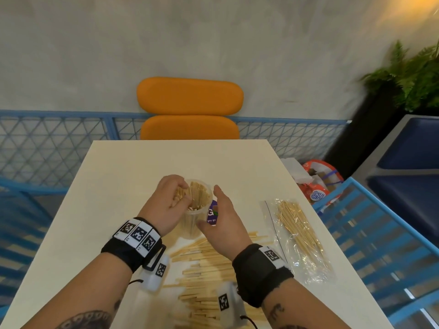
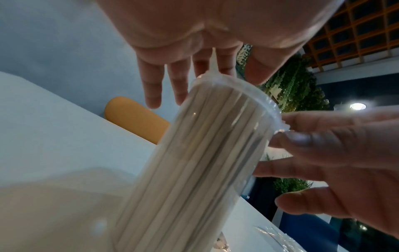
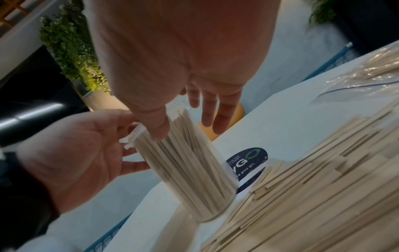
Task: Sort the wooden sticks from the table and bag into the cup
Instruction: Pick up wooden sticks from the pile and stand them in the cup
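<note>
A clear plastic cup (image 1: 193, 224) (image 2: 200, 162) (image 3: 190, 170) stands mid-table, packed with upright wooden sticks (image 1: 198, 195). My left hand (image 1: 177, 199) (image 2: 183, 76) reaches over the cup's mouth from the left, and its fingers rest on the stick tops. My right hand (image 1: 222, 208) (image 3: 194, 102) is against the cup's right side with straight fingers, its thumb at the rim. A loose pile of flat wooden sticks (image 1: 206, 271) (image 3: 313, 187) lies in front of the cup. A clear bag of thin skewers (image 1: 297, 231) lies to the right.
A purple round sticker (image 1: 212, 214) (image 3: 248, 163) is on the white table (image 1: 118, 186) beside the cup. An orange chair (image 1: 190, 108) stands beyond the far edge. Blue railing (image 1: 380, 233) runs along the right, with a red printed bag (image 1: 318, 184) behind it.
</note>
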Action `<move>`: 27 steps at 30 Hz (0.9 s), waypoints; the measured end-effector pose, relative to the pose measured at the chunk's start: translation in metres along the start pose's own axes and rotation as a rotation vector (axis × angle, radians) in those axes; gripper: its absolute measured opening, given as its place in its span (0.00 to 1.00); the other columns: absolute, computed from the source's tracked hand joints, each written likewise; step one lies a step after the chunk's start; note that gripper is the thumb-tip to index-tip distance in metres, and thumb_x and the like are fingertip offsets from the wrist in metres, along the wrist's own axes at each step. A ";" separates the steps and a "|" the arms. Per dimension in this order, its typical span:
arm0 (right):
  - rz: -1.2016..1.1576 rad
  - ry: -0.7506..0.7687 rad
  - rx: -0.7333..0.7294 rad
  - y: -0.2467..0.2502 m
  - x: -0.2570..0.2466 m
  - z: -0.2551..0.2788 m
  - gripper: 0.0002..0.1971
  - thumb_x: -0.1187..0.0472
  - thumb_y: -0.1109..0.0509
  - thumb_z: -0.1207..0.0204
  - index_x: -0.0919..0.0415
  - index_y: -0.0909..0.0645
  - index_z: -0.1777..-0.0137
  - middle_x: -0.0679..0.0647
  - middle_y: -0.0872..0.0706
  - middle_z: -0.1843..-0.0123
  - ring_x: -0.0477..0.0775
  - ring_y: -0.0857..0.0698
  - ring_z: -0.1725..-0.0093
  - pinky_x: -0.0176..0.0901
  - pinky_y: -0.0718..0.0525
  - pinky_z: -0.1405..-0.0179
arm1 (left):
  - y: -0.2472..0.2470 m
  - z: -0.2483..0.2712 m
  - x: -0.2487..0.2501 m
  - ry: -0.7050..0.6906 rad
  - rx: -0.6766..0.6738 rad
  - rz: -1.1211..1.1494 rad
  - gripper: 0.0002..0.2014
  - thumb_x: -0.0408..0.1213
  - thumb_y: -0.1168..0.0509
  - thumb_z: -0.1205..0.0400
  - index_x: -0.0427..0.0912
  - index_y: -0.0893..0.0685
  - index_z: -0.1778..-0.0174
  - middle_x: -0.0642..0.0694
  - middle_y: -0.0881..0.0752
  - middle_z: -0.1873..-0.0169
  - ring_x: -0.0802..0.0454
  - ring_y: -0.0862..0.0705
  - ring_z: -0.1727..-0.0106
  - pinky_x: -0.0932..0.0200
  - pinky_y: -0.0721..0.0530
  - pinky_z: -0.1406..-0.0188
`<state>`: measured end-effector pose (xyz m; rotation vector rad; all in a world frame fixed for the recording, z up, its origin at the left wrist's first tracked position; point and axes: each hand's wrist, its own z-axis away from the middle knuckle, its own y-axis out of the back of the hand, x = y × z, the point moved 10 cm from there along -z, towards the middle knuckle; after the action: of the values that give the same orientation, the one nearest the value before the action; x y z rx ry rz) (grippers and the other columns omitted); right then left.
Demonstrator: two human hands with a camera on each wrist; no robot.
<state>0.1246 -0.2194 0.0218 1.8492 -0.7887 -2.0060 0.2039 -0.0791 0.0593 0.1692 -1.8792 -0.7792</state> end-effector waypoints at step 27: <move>-0.097 -0.066 0.048 0.025 0.018 -0.007 0.39 0.56 0.23 0.22 0.40 0.39 0.16 0.36 0.22 0.28 0.41 0.15 0.38 0.29 0.14 0.51 | -0.042 -0.002 -0.024 0.195 -0.190 0.035 0.52 0.45 0.23 0.23 0.50 0.52 0.11 0.48 0.39 0.14 0.50 0.37 0.16 0.48 0.36 0.17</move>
<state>0.1259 -0.2509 0.0212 1.8905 -0.7862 -2.1358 0.2067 -0.1019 0.0169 0.0886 -1.6117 -0.8799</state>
